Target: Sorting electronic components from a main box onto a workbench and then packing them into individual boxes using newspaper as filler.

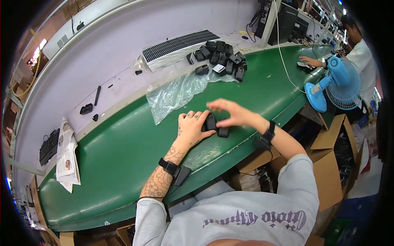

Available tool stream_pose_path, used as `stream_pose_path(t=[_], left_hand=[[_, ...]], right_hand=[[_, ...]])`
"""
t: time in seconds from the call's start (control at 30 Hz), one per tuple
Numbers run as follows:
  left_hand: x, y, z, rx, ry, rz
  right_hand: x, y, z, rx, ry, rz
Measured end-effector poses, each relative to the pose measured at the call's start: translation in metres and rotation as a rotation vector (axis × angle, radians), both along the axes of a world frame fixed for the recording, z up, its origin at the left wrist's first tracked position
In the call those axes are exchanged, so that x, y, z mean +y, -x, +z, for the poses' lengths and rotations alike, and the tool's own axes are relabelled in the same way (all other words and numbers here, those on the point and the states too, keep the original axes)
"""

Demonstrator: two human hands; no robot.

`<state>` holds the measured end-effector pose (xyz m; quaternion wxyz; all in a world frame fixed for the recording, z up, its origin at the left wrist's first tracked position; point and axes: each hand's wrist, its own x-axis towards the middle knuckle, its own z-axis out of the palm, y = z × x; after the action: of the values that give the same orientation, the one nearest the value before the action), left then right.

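Note:
On the green worktop [123, 143], my left hand [191, 127] curls its fingers and thumb around a small black plastic case [211, 121]. My right hand [233, 112] hovers just to the right of that case, fingers apart and partly blurred, its thumb close to the case. A second black plastic piece [223, 132] lies under the right thumb, beside the case. Beyond both hands, crumpled clear plastic sheeting [176, 96] spreads over the worktop. Behind it sits a pile of similar black cases [221, 57].
A stack of dark-striped trays [180, 47] stands at the back. Newspaper [67, 160] lies at the left end. A blue fan [338, 82] stands at the right, near another person's hand [311, 62]. Open cardboard boxes [328, 172] are below the right edge.

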<state>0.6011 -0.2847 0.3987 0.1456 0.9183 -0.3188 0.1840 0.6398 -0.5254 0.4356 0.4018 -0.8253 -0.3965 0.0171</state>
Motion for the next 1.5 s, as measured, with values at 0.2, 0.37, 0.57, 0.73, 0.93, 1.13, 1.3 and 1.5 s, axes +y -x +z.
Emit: stream_pose_path(t=[0.2, 0.37, 0.57, 0.73, 0.93, 1.13, 1.3, 1.5], left_hand=[[-0.016, 0.004, 0.008, -0.006, -0.109, 0.018], [-0.005, 0.002, 0.006, 0.066, -0.135, 0.042], [0.014, 0.000, 0.007, 0.019, -0.158, -0.015], [0.016, 0.015, 0.007, 0.051, -0.194, -0.057], [0.035, 0.047, 0.009, 0.115, -0.207, -0.036], [0.052, 0.053, 0.013, 0.088, -0.196, 0.005], [0.045, 0.058, 0.014, 0.071, -0.213, -0.018], [0.037, 0.048, 0.011, 0.058, -0.178, -0.036]], right_hand=[[-0.132, -0.138, -0.041, -0.429, 0.394, -0.709], [-0.120, -0.138, -0.050, -0.408, 0.360, -0.813], [-0.155, -0.102, -0.036, -0.060, 0.279, -0.887], [-0.136, -0.118, -0.065, -0.272, 0.188, -0.926], [-0.134, -0.117, -0.061, -0.237, 0.510, -1.021], [-0.054, 0.011, 0.029, 0.072, 0.921, -0.334], [-0.023, 0.075, 0.015, -0.077, 0.492, -0.020], [-0.010, 0.074, -0.037, -0.456, 0.408, -0.241]])
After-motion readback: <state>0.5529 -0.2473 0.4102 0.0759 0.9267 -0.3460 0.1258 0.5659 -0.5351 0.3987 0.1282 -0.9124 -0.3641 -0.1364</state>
